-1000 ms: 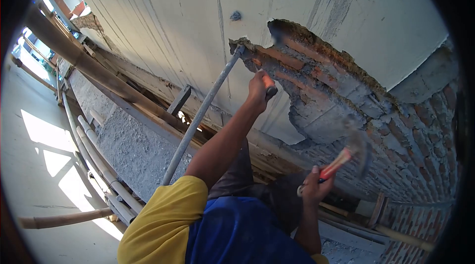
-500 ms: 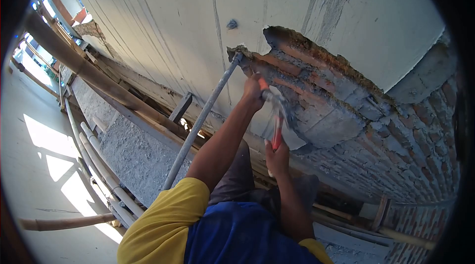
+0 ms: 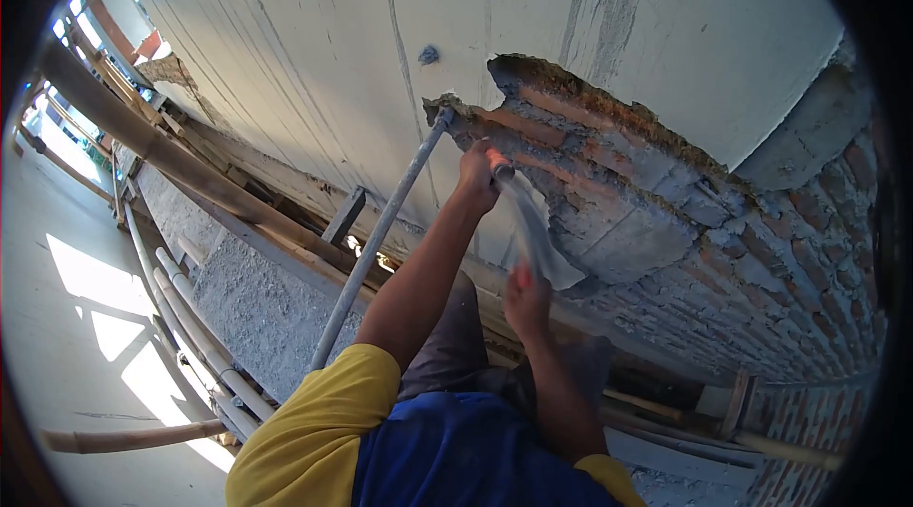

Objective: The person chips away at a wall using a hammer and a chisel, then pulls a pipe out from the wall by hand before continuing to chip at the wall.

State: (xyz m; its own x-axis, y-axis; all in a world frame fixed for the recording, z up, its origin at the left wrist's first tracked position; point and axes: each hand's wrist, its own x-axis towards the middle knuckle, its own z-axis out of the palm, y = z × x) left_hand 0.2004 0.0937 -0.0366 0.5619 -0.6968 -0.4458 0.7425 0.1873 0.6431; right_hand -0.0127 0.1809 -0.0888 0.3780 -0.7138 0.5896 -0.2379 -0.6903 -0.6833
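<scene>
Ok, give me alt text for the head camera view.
A person's left hand holds a chisel against the broken plaster edge of a brick wall, while the right hand grips a motion-blurred hammer just below it.

- The pale concrete ground (image 3: 57, 355) is seen far below at the left, crossed by bright patches of sunlight.
- A bundle of pale pipes (image 3: 195, 321) is laid on it, running along the foot of the wall (image 3: 285, 50).
- A brown round pole (image 3: 124, 436) is laid across the ground, near the lower end of the pipes.
- A rough grey slab (image 3: 252, 302) is set just beside the pipes, between them and the wall.
</scene>
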